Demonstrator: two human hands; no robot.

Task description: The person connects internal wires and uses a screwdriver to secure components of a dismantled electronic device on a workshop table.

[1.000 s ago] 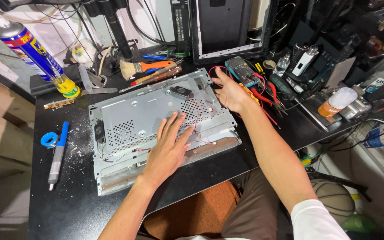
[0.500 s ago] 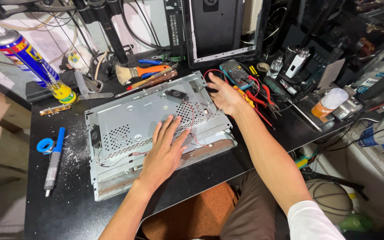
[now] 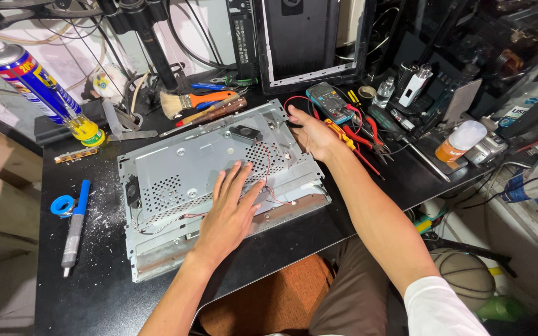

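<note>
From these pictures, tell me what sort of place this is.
Most likely an electronics repair bench. A bare metal monitor chassis lies on the black table, with a multimeter, pliers and a spray can around it.

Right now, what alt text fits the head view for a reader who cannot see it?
A person's left hand lies flat on a grey metal panel on a black table, while the right hand grips the panel's far right corner. Around it lie a spray can, a brush, a meter and a blue-handled tool.
</note>
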